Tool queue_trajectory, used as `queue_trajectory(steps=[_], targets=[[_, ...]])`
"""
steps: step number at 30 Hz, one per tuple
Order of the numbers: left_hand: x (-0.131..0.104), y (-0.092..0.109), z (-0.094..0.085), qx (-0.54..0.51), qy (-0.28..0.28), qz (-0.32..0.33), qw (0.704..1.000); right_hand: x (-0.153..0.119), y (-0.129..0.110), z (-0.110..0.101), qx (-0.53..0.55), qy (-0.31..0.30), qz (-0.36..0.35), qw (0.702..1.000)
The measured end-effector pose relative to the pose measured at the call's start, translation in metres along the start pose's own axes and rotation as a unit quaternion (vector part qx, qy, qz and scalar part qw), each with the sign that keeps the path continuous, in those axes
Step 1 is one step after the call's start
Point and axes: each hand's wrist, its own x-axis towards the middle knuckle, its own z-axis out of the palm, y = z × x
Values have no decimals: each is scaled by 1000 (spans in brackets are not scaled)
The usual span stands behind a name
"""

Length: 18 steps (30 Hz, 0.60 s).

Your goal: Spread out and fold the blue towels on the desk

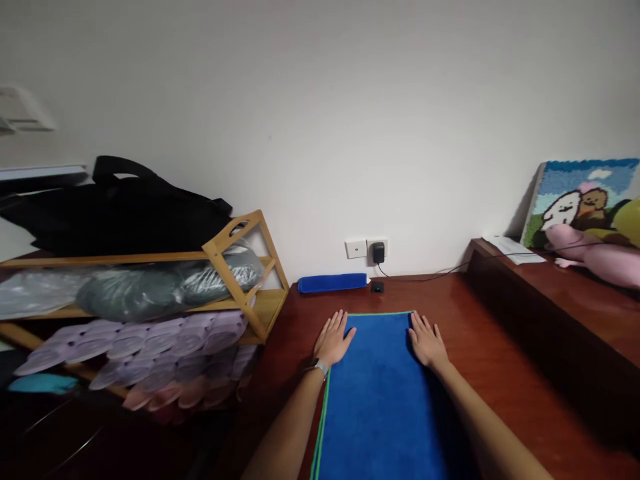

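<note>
A blue towel [379, 393] with green edging lies folded lengthwise on the reddish-brown wooden table [480, 340], its near end running out of view. My left hand [334, 339] rests flat by the towel's far left corner, fingers stretched out and thumb over the cloth. Across from it, my right hand [427, 341] lies flat at the far right corner, fingers extended. A band with a silvery face is round my left wrist. Behind the towel, close to the wall, sits a narrow folded blue cloth [333, 283].
To the left stands a wooden rack [260, 293] with plastic-wrapped bundles and several pale purple slippers [170, 337]; a black bag [115, 217] is on top. A plugged-in adapter [379, 253] trails a cable rightward. On the raised ledge are a pink plush toy [600, 257], papers [514, 249] and a fuzzy picture [575, 200].
</note>
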Motion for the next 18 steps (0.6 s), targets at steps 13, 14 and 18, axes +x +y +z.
queue_trajectory(steps=[13, 14, 18], targets=[[-1, 27, -26, -6, -14, -7, 1000, -17, 3, 18, -1, 19, -4, 1000], [-4, 45, -23, -5, 2, 10, 1000, -17, 3, 18, 2, 18, -5, 1000], [-24, 132, 12, -14, 35, 149, 988, -16, 6, 18, -3, 14, -15, 1000]])
